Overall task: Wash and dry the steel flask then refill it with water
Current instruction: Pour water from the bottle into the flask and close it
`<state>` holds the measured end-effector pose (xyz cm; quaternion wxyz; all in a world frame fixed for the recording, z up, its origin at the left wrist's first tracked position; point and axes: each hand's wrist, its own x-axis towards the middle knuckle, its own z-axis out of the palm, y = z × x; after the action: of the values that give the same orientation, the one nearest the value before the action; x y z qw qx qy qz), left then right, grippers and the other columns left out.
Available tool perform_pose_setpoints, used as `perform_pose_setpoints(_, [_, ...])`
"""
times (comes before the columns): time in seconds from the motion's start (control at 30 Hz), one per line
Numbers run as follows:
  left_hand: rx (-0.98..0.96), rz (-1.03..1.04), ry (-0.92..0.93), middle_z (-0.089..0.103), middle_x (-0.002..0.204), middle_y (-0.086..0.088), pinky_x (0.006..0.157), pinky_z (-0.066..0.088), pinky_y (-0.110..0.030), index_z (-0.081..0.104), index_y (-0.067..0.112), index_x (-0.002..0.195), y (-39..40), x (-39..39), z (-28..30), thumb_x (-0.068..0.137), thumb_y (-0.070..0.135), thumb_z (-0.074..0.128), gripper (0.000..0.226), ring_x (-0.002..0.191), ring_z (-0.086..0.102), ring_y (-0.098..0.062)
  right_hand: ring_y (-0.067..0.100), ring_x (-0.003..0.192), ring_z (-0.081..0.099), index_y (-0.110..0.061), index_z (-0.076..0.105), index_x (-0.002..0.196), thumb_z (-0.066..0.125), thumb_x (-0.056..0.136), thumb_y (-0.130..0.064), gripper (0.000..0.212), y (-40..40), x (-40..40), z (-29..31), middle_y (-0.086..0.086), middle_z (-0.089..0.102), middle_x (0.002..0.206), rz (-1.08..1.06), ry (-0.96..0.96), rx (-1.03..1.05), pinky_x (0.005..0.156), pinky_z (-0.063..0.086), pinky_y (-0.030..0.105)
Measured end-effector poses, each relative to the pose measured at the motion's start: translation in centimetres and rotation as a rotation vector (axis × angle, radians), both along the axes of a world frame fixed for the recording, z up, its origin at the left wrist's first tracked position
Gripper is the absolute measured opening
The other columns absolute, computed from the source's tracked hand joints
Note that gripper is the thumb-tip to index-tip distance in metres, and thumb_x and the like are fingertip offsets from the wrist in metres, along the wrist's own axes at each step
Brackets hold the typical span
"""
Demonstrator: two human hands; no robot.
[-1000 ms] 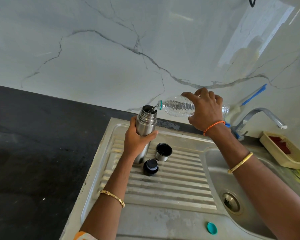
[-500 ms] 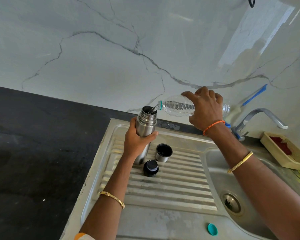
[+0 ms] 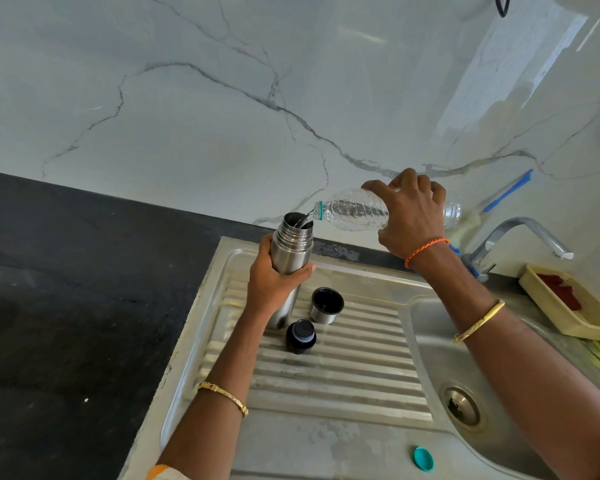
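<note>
Steel drainboard spreads below both hands. Steel flask stands upright on its ribs, left hand wrapped round the middle, fingers curled tight against the steel. Right hand grips the plastic bottle tipped sideways, fingers arched over it, water running into the flask's open mouth. Just beyond the left thumb sits the steel cup, beside it the black stopper. Teal cap lies well apart from either hand.

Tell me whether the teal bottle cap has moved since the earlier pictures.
No. The teal bottle cap lies in the same spot on the sink's front rim, left of and nearer than the drain.
</note>
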<state>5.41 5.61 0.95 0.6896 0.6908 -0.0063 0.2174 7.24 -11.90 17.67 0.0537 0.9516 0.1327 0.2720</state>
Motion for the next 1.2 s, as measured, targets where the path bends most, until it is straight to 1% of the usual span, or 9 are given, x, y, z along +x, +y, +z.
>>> perform_pose_setpoints(0.33, [0.006, -0.001, -0.006, 0.066, 0.105, 0.009, 0.075, 0.058, -0.029, 0.049, 0.026, 0.122, 0.0, 0.0, 0.0, 0.067, 0.021, 0.088, 0.068, 0.086, 0.066, -0.005, 0.033, 0.113, 0.042, -0.031, 0.052, 0.130, 0.063, 0.068, 0.002, 0.071, 0.1, 0.0, 0.2, 0.012, 0.045, 0.120, -0.005, -0.016, -0.025, 0.105, 0.023, 0.045])
perform_pose_setpoints(0.53, [-0.008, 0.000, -0.011, 0.067, 0.102, 0.010, 0.073, 0.059, -0.029, 0.049, 0.028, 0.121, 0.0, 0.0, 0.0, 0.068, 0.019, 0.087, 0.066, 0.085, 0.066, -0.006, 0.037, 0.109, 0.045, -0.027, 0.058, 0.123, 0.063, 0.063, 0.006, 0.069, 0.3, 0.2, 0.2, 0.014, 0.048, 0.116, 0.014, -0.063, -0.055, 0.103, 0.024, 0.048])
perform_pose_setpoints(0.77, [-0.005, 0.002, -0.009, 0.066, 0.102, 0.011, 0.071, 0.057, -0.023, 0.048, 0.029, 0.121, 0.0, -0.1, 0.0, 0.067, 0.020, 0.087, 0.066, 0.084, 0.066, -0.003, 0.039, 0.106, 0.048, -0.025, 0.063, 0.117, 0.064, 0.059, 0.010, 0.067, 0.8, 0.6, 0.5, 0.016, 0.052, 0.111, 0.039, -0.136, -0.117, 0.101, 0.026, 0.052])
perform_pose_setpoints(1.0, [0.000, 0.004, -0.004, 0.067, 0.101, 0.010, 0.071, 0.057, -0.023, 0.049, 0.029, 0.119, 0.0, -0.1, 0.1, 0.067, 0.020, 0.087, 0.065, 0.083, 0.066, -0.002, 0.042, 0.098, 0.053, -0.022, 0.067, 0.105, 0.066, 0.050, 0.014, 0.066, 1.5, 1.1, 0.8, 0.017, 0.057, 0.102, 0.082, -0.260, -0.184, 0.097, 0.033, 0.057])
perform_pose_setpoints(1.13, [0.017, 0.007, 0.000, 0.066, 0.100, 0.011, 0.070, 0.057, -0.023, 0.048, 0.031, 0.118, 0.0, -0.1, 0.1, 0.067, 0.021, 0.087, 0.065, 0.082, 0.066, -0.002, 0.043, 0.105, 0.053, -0.022, 0.067, 0.108, 0.069, 0.056, 0.010, 0.061, 1.9, 1.2, 1.2, 0.018, 0.058, 0.106, 0.111, -0.325, -0.268, 0.100, 0.031, 0.059])
perform_pose_setpoints(1.2, [0.023, 0.006, 0.000, 0.066, 0.101, 0.012, 0.070, 0.057, -0.022, 0.047, 0.032, 0.118, 0.0, -0.2, 0.1, 0.067, 0.022, 0.087, 0.065, 0.082, 0.066, -0.001, 0.043, 0.108, 0.052, -0.022, 0.066, 0.107, 0.062, 0.062, 0.008, 0.055, 2.1, 1.3, 1.5, 0.017, 0.060, 0.108, 0.131, -0.381, -0.308, 0.102, 0.030, 0.059])
